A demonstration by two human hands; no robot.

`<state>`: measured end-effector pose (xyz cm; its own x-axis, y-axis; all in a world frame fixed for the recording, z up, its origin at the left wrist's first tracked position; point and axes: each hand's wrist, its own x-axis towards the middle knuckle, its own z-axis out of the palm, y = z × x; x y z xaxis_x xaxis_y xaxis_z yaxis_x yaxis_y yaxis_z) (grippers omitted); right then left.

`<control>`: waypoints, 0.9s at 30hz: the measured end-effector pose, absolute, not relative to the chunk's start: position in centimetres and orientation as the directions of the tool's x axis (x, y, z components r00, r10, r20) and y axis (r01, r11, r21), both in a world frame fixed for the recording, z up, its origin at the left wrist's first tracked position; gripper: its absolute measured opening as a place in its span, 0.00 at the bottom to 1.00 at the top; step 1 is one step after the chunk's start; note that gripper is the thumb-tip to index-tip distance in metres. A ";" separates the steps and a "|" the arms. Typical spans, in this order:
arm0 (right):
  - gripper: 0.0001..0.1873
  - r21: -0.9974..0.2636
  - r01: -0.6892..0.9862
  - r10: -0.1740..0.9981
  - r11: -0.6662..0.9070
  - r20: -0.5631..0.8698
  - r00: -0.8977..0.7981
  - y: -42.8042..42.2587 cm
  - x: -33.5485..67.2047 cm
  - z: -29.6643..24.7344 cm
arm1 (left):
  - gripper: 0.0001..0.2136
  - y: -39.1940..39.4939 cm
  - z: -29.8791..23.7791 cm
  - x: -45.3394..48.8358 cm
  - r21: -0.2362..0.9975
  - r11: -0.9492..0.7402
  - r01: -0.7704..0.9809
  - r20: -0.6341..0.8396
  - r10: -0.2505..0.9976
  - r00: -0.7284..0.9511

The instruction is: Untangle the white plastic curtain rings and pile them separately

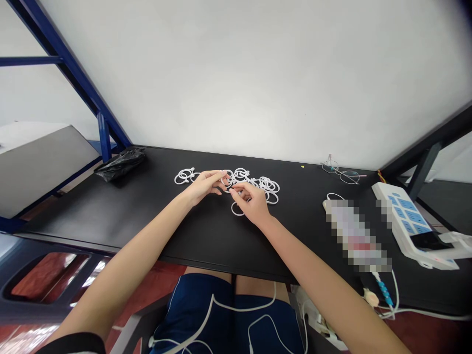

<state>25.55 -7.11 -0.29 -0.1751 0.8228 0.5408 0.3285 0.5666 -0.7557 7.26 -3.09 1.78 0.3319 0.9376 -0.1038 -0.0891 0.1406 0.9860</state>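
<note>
Several white rings with small knobs, which look like curtain rings [271,185], lie in a loose pile on the black table, around and behind my right hand. My left hand [207,187] has its thumb and fingers closed on a white ring [227,172] at the pile's left side. Close beside it, my right hand [252,202] is pinched at the lower edge of that ring; its fingers partly cover the contact. Another ring [236,210] shows under my right hand. Left of my left hand lies a small separate group of white rings [183,176].
A black plastic bag [121,164] lies at the table's back left. On the right are eyeglasses [341,169], a blurred phone [356,236] on a cable, and a white power strip [411,216]. White cables [243,309] cross my lap. Blue metal frame bars [79,73] rise at left.
</note>
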 end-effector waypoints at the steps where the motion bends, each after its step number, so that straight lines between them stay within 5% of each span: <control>1: 0.07 -0.755 0.329 0.823 0.567 0.541 -0.175 -7.1 25.5 -0.3 | 0.17 -3.1 1.9 7.3 0.983 0.149 -0.106 -0.106 0.936 0.337; 10: 0.08 -0.780 0.309 0.839 0.544 0.517 -0.170 -7.1 25.5 -0.3 | 0.17 -3.1 1.9 7.2 0.978 0.166 -0.129 -0.106 0.919 0.380; 17: 0.17 -0.793 0.268 0.837 0.547 0.511 -0.195 -7.2 25.5 -0.2 | 0.15 -3.2 1.9 7.1 0.981 0.149 -0.124 -0.079 0.889 0.450; 27: 0.06 -0.727 0.355 0.806 0.588 0.562 -0.184 -6.6 25.6 -1.0 | 0.14 -3.1 1.9 7.0 0.974 0.179 -0.142 -0.085 0.862 0.500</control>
